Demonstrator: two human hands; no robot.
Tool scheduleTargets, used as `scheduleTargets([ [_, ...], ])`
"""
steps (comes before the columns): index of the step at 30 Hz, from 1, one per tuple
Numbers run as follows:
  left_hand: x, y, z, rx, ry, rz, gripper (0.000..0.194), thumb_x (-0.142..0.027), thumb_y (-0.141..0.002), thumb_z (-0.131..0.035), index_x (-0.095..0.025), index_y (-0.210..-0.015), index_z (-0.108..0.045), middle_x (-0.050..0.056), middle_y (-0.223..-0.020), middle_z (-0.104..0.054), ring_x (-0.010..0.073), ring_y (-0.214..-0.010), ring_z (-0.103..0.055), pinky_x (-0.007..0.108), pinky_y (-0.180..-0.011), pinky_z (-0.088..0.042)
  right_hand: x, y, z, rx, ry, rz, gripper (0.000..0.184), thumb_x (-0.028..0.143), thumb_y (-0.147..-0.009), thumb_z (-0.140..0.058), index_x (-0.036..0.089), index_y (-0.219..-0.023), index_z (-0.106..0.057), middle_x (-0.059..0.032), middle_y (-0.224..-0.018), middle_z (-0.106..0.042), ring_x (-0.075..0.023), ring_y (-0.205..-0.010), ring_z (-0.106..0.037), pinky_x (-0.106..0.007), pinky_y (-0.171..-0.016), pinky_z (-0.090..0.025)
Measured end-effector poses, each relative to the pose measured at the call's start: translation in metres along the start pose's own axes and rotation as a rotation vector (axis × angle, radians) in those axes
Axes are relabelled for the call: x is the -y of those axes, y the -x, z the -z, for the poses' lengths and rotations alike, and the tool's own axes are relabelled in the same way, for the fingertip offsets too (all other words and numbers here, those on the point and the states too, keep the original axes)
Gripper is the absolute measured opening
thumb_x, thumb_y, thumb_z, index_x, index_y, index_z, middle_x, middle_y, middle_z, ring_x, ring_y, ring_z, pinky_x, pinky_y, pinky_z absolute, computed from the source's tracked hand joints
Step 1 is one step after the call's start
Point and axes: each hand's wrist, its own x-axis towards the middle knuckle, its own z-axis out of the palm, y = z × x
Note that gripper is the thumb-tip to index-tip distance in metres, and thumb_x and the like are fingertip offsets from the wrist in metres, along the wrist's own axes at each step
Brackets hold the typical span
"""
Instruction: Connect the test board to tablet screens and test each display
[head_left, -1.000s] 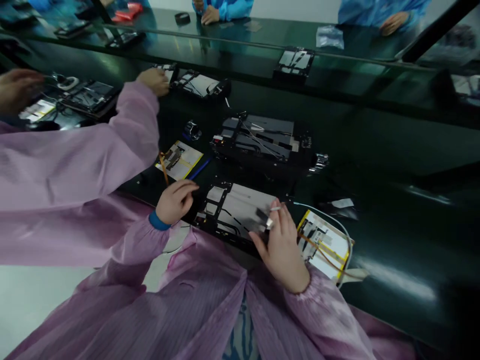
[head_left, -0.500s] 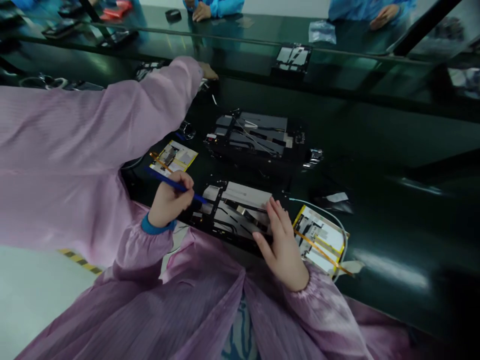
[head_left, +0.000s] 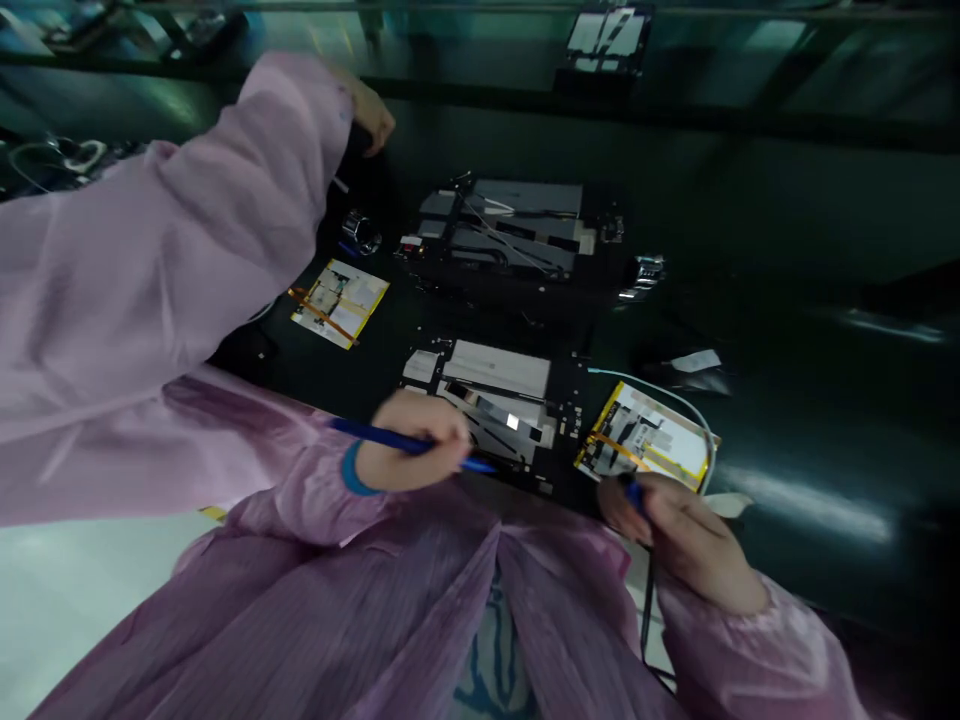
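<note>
My left hand (head_left: 411, 445), with a blue band at the wrist, is closed round a thin blue stick (head_left: 369, 432). The stick's tip points right, over the near edge of an opened tablet-like device (head_left: 501, 368) with grey battery panels. To the right, my right hand (head_left: 694, 535) is closed on a small tool with a blue part (head_left: 635, 494); a black cord (head_left: 648, 610) hangs below it. Blur hides the tool's exact kind. Beside that hand lies a white board with yellow edges (head_left: 679, 450) and an orange ribbon.
Behind stands a second opened device (head_left: 517, 225) on a dark block. Chrome cylinders (head_left: 361, 232) flank it. Another yellow-edged board (head_left: 345, 300) lies left. A co-worker's pink sleeve (head_left: 247, 200) and hand (head_left: 367, 110) reach across. A third device (head_left: 607, 40) rests on the far shelf.
My right hand has left the device, moved right and down, and taken hold of the corded tool. My left hand has moved right with the blue stick. The camera has tilted down.
</note>
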Motion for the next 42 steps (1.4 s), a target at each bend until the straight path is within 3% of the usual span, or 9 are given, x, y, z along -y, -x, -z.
scheduleTargets([
  [3,0.014,-0.007,-0.025,0.112,0.135,0.093,0.019,-0.026,-0.081,-0.060,-0.016,-0.067,-0.053,0.003,-0.063,-0.062,0.0097,-0.055,-0.057,0.019,-0.051,-0.042,-0.009,0.002,0.008,-0.264,0.055,0.005,0.048,0.058,-0.092,-0.040,0.021,-0.063,-0.047,-0.0051,-0.068,-0.059,-0.0185,-0.066,-0.056,-0.032,-0.061,-0.045],
  [7,0.027,-0.013,-0.054,0.115,0.166,0.288,0.021,-0.029,-0.079,-0.060,-0.016,-0.067,-0.051,0.001,-0.061,-0.057,0.0088,-0.054,-0.051,0.019,-0.052,-0.039,-0.018,-0.010,-0.002,-0.333,0.251,-0.031,0.046,0.059,-0.091,-0.042,0.020,-0.074,-0.059,-0.0084,-0.085,-0.065,-0.0198,-0.079,-0.061,-0.032,-0.071,-0.048],
  [12,0.028,-0.012,-0.056,0.126,0.059,0.305,0.021,-0.028,-0.079,-0.059,-0.016,-0.065,-0.049,-0.002,-0.058,-0.051,0.0083,-0.052,-0.045,0.020,-0.051,-0.034,-0.026,-0.017,-0.007,-0.383,0.300,-0.018,0.044,0.057,-0.092,-0.042,0.020,-0.082,-0.063,-0.0101,-0.092,-0.067,-0.0203,-0.086,-0.063,-0.033,-0.077,-0.052],
  [21,0.028,-0.014,-0.055,0.121,0.009,0.216,0.020,-0.022,-0.077,-0.061,-0.016,-0.062,-0.049,-0.002,-0.058,-0.052,0.0075,-0.053,-0.046,0.020,-0.052,-0.034,-0.027,-0.017,-0.007,-0.368,0.504,0.030,0.038,0.048,-0.095,-0.043,0.020,-0.101,-0.068,-0.0102,-0.098,-0.070,-0.0213,-0.093,-0.066,-0.036,-0.084,-0.054],
  [26,0.028,-0.009,-0.049,0.042,0.392,0.362,0.030,-0.036,-0.081,-0.062,-0.017,-0.067,-0.044,-0.001,-0.060,-0.054,0.0062,-0.046,-0.049,0.017,-0.043,-0.038,-0.025,-0.015,-0.011,-0.342,0.633,0.111,0.035,0.042,-0.096,-0.044,0.019,-0.107,-0.068,-0.0094,-0.092,-0.070,-0.0198,-0.085,-0.067,-0.033,-0.075,-0.055],
  [31,0.019,-0.005,-0.039,-0.064,0.577,0.308,0.040,-0.044,-0.080,-0.067,-0.017,-0.070,-0.040,-0.001,-0.066,-0.057,0.0047,-0.047,-0.052,0.014,-0.040,-0.039,-0.019,-0.016,-0.017,-0.237,0.662,0.144,0.029,0.037,-0.095,-0.047,0.021,-0.108,-0.067,-0.0093,-0.095,-0.071,-0.0205,-0.086,-0.068,-0.033,-0.075,-0.056],
  [38,0.016,-0.003,-0.033,0.036,0.437,0.303,0.038,-0.041,-0.080,-0.067,-0.017,-0.066,-0.041,-0.003,-0.055,-0.054,0.0050,-0.042,-0.048,0.016,-0.041,-0.037,-0.008,-0.031,-0.032,-0.175,0.615,0.210,0.026,0.038,-0.095,-0.047,0.021,-0.097,-0.067,-0.0081,-0.084,-0.071,-0.0195,-0.077,-0.067,-0.032,-0.069,-0.055],
  [42,0.018,0.001,-0.032,0.084,0.300,0.147,0.033,-0.035,-0.081,-0.066,-0.017,-0.065,-0.043,-0.005,-0.049,-0.051,0.0052,-0.042,-0.045,0.017,-0.044,-0.034,-0.004,-0.034,-0.040,-0.077,0.447,0.128,0.030,0.040,-0.096,-0.043,0.019,-0.089,-0.063,-0.0051,-0.077,-0.069,-0.0147,-0.066,-0.064,-0.025,-0.060,-0.050],
])
